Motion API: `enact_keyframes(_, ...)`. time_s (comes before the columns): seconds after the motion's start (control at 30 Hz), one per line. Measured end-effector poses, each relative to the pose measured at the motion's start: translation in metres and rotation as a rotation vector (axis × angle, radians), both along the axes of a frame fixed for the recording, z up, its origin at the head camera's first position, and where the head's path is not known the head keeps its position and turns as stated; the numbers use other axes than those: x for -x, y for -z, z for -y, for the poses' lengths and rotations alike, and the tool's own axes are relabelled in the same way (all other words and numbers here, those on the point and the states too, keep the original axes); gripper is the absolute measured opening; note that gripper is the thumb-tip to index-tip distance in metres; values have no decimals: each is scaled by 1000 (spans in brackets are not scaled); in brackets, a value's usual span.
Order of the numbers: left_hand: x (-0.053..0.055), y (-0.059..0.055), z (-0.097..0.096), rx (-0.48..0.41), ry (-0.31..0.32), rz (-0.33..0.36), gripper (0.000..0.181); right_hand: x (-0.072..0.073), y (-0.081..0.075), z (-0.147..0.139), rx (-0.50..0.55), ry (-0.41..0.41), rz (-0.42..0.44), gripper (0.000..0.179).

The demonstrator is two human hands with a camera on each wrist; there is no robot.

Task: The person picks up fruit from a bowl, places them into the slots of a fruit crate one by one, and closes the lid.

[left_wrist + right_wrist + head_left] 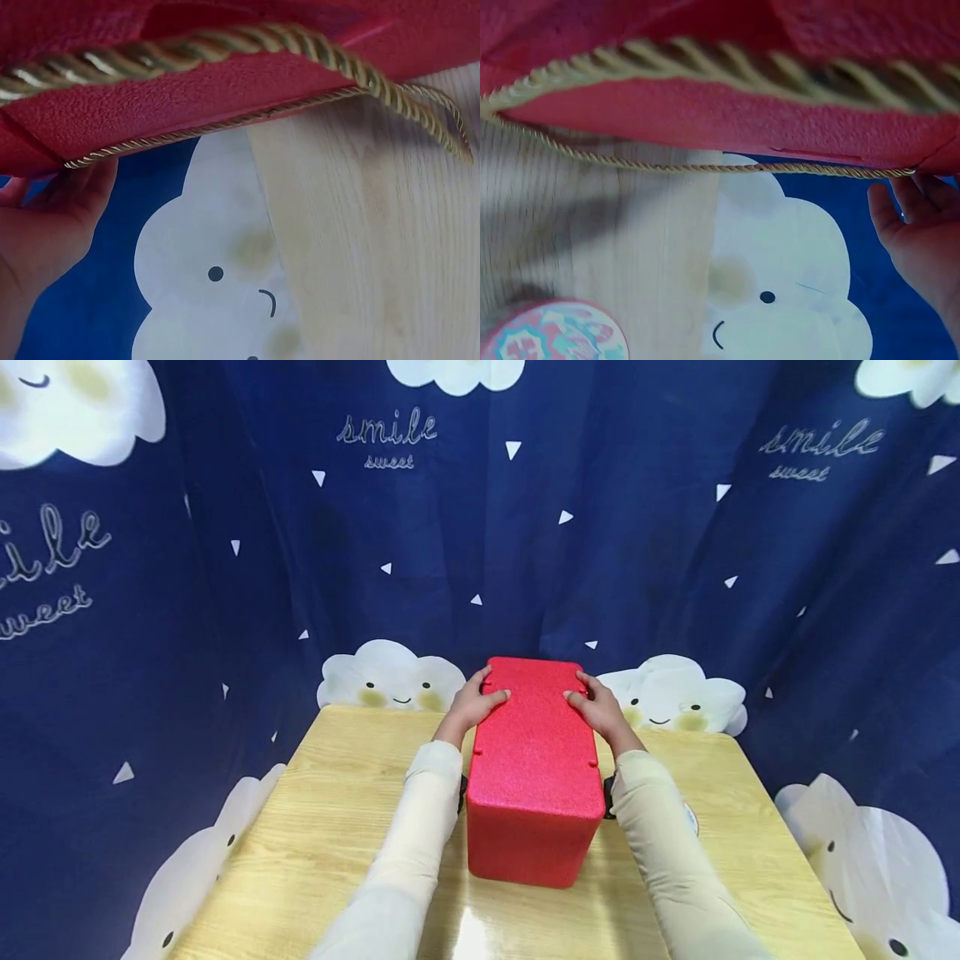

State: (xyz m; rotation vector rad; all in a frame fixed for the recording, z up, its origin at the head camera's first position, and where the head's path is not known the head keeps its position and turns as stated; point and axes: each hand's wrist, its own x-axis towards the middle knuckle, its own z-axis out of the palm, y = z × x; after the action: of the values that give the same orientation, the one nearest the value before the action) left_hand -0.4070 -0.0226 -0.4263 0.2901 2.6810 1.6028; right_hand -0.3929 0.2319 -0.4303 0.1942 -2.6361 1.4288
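Note:
A red box point(536, 735) with a textured surface stands at the middle of the table, its top and front face showing in the head view. My left hand point(472, 703) grips its left edge near the far end, thumb on the top and fingers down the side. On the opposite edge my right hand point(602, 712) holds the box the same way. Along the box's sides run twisted gold cords, one point(172, 60) in the left wrist view and another point(705, 67) in the right wrist view. The fingertips are partly hidden by the box.
The pale wooden table point(337, 810) reaches out on both sides of the box. Behind it hangs a dark blue curtain point(480, 527) with white clouds. A round, colourfully patterned thing point(562, 334) lies on the table by my right forearm.

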Motion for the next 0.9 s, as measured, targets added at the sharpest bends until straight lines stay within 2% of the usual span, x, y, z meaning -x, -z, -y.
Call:
enact_keyframes(0.27,-1,-5,-2,5,10,15,74,-1,-9,-1,-17,-3,18,63)
enact_keyframes(0.47,-4,-4,1,28,24,44,74,-3,-3,-1,-16,-9,28,62)
enact_keyframes(0.63,-4,-5,2,70,9,47,73,-3,-3,0,-20,-2,8,61)
enact_keyframes(0.9,-4,-2,1,45,-5,48,74,-4,-1,-1,14,-14,2,62)
